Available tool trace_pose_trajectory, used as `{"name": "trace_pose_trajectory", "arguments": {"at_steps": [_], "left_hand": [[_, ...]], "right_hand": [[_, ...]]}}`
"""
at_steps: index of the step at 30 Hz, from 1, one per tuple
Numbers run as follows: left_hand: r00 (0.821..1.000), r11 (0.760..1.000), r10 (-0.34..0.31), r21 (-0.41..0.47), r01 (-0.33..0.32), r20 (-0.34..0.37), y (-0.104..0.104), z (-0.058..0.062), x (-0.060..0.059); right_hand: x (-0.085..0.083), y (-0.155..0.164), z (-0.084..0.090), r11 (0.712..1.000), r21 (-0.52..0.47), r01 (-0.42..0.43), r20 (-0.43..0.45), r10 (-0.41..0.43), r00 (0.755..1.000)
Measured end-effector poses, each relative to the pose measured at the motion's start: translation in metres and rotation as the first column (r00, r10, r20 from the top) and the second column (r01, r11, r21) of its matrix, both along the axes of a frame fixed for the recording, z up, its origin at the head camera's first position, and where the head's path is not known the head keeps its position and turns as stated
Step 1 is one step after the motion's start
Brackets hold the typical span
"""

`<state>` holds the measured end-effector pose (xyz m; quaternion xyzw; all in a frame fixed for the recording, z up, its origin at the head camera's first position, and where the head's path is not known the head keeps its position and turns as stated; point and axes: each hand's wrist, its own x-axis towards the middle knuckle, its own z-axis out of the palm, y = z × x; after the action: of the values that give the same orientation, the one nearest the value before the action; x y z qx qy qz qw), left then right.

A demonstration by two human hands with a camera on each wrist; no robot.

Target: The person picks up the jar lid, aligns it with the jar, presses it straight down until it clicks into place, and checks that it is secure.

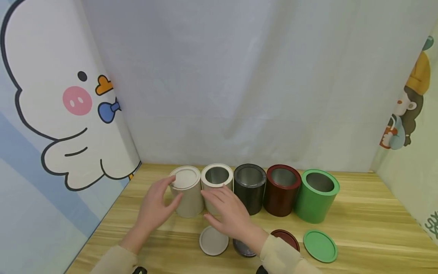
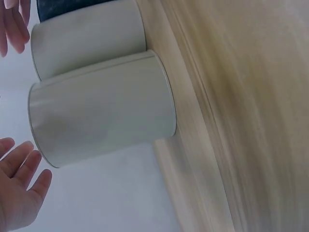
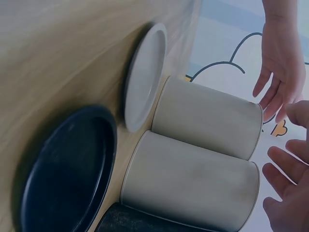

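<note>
Cream-coloured and matte, a closed tin [image 1: 187, 192] is standing at the left end of a row of five cylindrical tins on a pale wood-grain counter [image 1: 369, 228], its flat lid seated flush on top. A person's left hand [image 1: 155, 205] is hovering at the closed tin's left side with fingers spread and loosely extended, the fingertips at the lid's edge; the wrist views are showing an open palm with a gap to the tin wall, so the grip is open and holding nothing. The right hand [image 1: 227, 217] is reaching in from the closed tin's right, fingers straight and relaxed in front of the open cream tin [image 1: 217, 182] that is standing against it; this grip too is open and empty.

Further right of the closed tin, a black tin [image 1: 250, 186], a dark red tin [image 1: 282, 188] and a green tin [image 1: 316, 194] are standing lidless, showing dull silvery metal interiors. Round, shallow lids are lying flat on the counter in front of the row: a cream lid [image 1: 213, 240], a black lid [image 1: 243, 249] partly hidden under the right wrist, a dark red lid [image 1: 285, 238] and a green lid [image 1: 320, 245]. Smooth, faintly brushed walls and thin rolled rims are showing on the cream tins in the wrist views.
</note>
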<state>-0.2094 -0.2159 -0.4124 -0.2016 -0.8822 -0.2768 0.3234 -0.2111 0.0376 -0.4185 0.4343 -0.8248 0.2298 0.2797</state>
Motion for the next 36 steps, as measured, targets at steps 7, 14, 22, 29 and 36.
{"name": "trace_pose_trajectory", "arguments": {"at_steps": [7,14,22,29,36], "left_hand": [[0.999,1.0,-0.01,-0.008,0.009,-0.033,0.005,-0.005,0.017],[0.985,0.994,-0.101,-0.048,0.095,-0.139,0.011,-0.022,0.029],[0.989,0.985,-0.139,-0.111,0.132,-0.057,0.023,-0.041,0.039],[0.985,0.97,-0.161,-0.175,0.168,0.055,0.033,-0.058,0.042],[0.966,0.952,-0.202,-0.199,0.232,0.16,0.036,-0.071,0.04]], "right_hand": [[0.005,0.017,-0.005,0.998,0.036,-0.048,0.021,0.047,0.999],[0.012,0.031,-0.015,0.992,0.089,-0.084,0.152,0.07,0.986],[0.017,0.043,-0.027,0.983,0.149,-0.102,0.307,0.052,0.95],[0.016,0.046,-0.033,0.977,0.188,-0.098,0.415,0.011,0.91],[0.015,0.049,-0.038,0.964,0.243,-0.106,0.482,-0.025,0.876]]}}
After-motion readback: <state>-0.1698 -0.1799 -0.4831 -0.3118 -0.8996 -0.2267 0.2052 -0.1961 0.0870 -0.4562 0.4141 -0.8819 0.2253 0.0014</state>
